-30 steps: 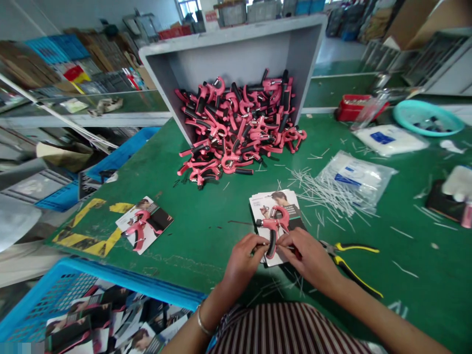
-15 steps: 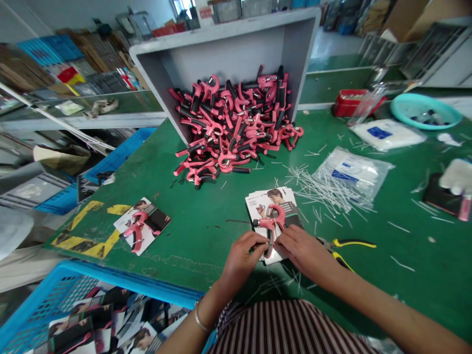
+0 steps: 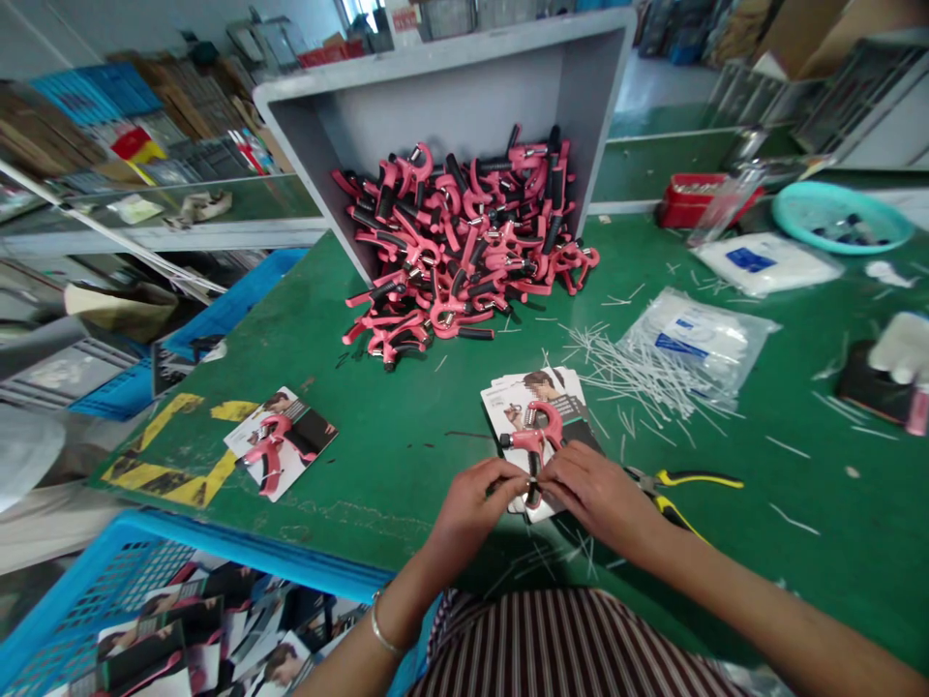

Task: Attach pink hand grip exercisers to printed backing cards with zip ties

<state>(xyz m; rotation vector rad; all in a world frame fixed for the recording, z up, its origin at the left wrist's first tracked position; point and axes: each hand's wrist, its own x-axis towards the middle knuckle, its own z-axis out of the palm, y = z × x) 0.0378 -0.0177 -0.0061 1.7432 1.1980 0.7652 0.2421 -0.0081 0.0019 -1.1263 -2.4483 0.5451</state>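
- The left hand [image 3: 475,494] is closed, fingers curled over the lower part of the grip trainer [image 3: 533,443], thumb side toward the black handle
- The right hand [image 3: 591,492] is closed too, fingertips pinching the same spot from the other side, so the two hands nearly touch with the handle between them
- Both hands grasp the trainer; neither is released, though the fingers hide exactly where each one bears on it
- The trainer is pink with a black handle and a metal coil at its head, and it lies on top of a small stack of printed cards [image 3: 508,407], near the stack's front edge
- Yellow-handled pliers [image 3: 689,479] lie on the green bench [image 3: 406,484] just beside the right hand, their nose toward it
- Behind the hands sits a heap of loose trainers [image 3: 464,242], spilling from a grey bin [image 3: 435,87]
- Loose white cable ties [image 3: 639,373] lie scattered by a clear plastic bag [image 3: 697,339], right of the cards
- One carded trainer [image 3: 272,455] lies well left of the left hand, near yellow-and-black tape [image 3: 174,455]
- A blue crate [image 3: 94,571] of cards sits at the bench's near edge, below the left forearm
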